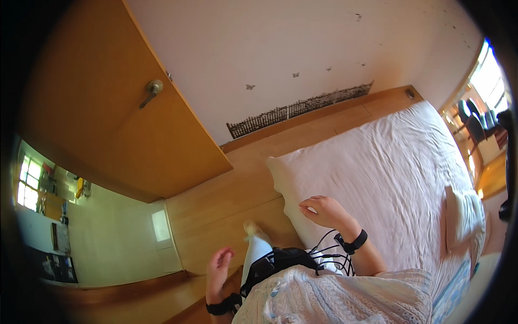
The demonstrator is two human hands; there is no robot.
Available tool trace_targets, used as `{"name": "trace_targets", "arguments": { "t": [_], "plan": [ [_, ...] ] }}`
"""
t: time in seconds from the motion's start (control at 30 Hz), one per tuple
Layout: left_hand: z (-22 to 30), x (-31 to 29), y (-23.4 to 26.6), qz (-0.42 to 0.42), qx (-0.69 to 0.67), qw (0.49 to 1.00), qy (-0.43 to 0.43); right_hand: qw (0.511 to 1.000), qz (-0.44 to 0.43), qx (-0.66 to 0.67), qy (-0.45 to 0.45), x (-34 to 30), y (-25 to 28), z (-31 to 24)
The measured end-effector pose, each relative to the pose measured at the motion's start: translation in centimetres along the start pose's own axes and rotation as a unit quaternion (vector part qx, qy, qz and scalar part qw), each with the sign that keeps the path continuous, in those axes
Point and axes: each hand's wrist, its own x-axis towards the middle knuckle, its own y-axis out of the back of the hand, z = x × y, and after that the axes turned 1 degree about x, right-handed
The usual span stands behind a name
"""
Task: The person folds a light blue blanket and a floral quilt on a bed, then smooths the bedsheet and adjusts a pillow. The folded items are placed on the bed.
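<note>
My left hand (219, 271) hangs low at my left side, its fingers loosely bent and nothing in them. Over the near corner of a bed with a pale pink sheet (372, 162), my right hand (327, 212) is raised with curved fingers. A gap shows between its thumb and fingers, and I see nothing held there. Each wrist wears a black band, and black cables (337, 251) loop below the right forearm from a black waist pouch (275, 264). Whether the right hand touches the sheet, I cannot tell.
A wooden door (108, 97) with a metal handle (152, 93) stands ajar at the left, beside a doorway to a tiled room (113, 232). Wooden flooring (216, 210) runs between door and bed. A pillow (461, 216) lies at the bed's right; chairs (475, 127) stand beyond.
</note>
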Motion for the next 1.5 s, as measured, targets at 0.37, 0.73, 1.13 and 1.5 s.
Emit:
{"name": "trace_targets", "arguments": {
  "t": [0.37, 0.73, 1.13, 1.5],
  "plan": [
    [9.1, 30.9, 4.9, 0.03, 0.002, 0.998, -0.055, 0.997, -0.076, 0.0, -0.002, 26.7, -3.4, 5.9],
    [24.0, 56.5, -13.8, -0.327, 0.148, 0.924, -0.128, 0.918, 0.265, -0.049, -0.291, 27.2, 9.1, 17.1],
    [33.6, 70.1, -44.0, -0.499, 0.123, 0.857, -0.039, 0.854, 0.422, -0.031, -0.304, 31.1, 26.4, 34.3],
    [38.1, 79.3, -73.9, -0.597, 0.167, 0.783, -0.059, 0.775, 0.517, 0.008, -0.364, 27.2, 41.8, 51.3]
  ]
}}
